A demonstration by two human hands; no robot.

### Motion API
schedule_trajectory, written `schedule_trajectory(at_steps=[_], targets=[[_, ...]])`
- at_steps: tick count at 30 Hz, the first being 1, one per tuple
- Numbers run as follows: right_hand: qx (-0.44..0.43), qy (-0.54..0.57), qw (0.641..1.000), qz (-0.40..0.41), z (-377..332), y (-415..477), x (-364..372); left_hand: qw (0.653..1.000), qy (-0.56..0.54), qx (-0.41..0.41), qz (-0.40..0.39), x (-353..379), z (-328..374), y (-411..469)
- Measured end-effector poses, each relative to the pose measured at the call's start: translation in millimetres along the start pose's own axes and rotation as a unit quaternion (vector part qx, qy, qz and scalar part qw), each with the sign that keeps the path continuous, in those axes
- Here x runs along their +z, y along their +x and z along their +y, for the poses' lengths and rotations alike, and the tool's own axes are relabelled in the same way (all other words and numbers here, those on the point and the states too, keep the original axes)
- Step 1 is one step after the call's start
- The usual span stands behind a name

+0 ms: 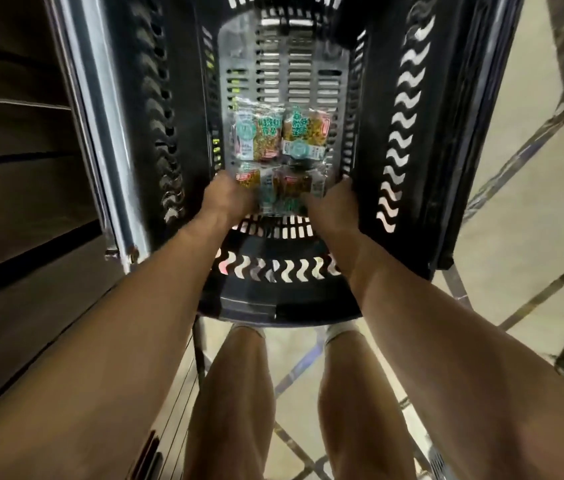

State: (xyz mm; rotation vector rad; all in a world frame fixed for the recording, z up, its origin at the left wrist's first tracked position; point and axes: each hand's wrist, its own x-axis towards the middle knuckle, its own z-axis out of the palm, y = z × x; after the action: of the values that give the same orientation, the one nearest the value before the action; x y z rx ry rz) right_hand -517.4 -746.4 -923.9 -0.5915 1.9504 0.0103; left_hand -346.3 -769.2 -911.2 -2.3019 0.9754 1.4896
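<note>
Black slotted basket (408, 140), seen from above over a tiled floor (516, 237), holds two clear snack multipacks on its bottom: the far multipack (280, 135) and, touching it, the near multipack (284, 188). The left hand (228, 199) and right hand (334, 206) meet the near multipack's two ends. The fingers are hidden, so the grip cannot be told.

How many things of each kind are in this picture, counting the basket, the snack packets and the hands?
Black basket: 1
Snack packets: 4, lower two partly hidden
Hands: 2, left hand and right hand
Total: 7
</note>
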Motion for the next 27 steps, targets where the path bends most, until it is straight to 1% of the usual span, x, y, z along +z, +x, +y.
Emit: schedule_trajectory(at_steps=[3,5,7,10,11,15,17,20,21,24,27], targets=[[0.041,0.045,0.998,-0.015,-3,11,12,0.998,-0.052,-0.035,-0.003,5,-2,18],[0.063,0.045,0.997,-0.015,-7,14,14,0.996,-0.073,-0.048,0.005,8,-4,25],[0.078,0.036,0.996,0.002,-8,20,15,0.996,-0.068,-0.053,0.012,9,-7,27],[0.071,0.001,0.996,0.05,-6,23,16,0.998,-0.032,-0.051,0.035,9,-11,24],[0.067,-0.007,0.996,0.055,-5,23,16,0.998,-0.031,-0.048,0.04,9,-13,23],[0.068,-0.018,0.997,0.032,-1,23,19,0.997,-0.066,-0.046,0.007,10,-20,24],[0.072,-0.011,0.997,0.036,1,23,22,0.997,-0.067,-0.034,-0.009,12,-24,25],[0.086,0.028,0.995,0.033,1,19,27,0.997,-0.077,-0.025,-0.004,15,-29,28],[0.087,0.029,0.995,0.043,2,18,29,0.996,-0.081,-0.027,0.001,16,-31,29],[0.07,-0.008,0.995,0.078,3,18,30,0.995,-0.091,-0.03,0.007,17,-33,33],[0.053,-0.066,0.993,0.084,2,17,26,0.995,-0.091,-0.032,0.004,15,-31,33]])
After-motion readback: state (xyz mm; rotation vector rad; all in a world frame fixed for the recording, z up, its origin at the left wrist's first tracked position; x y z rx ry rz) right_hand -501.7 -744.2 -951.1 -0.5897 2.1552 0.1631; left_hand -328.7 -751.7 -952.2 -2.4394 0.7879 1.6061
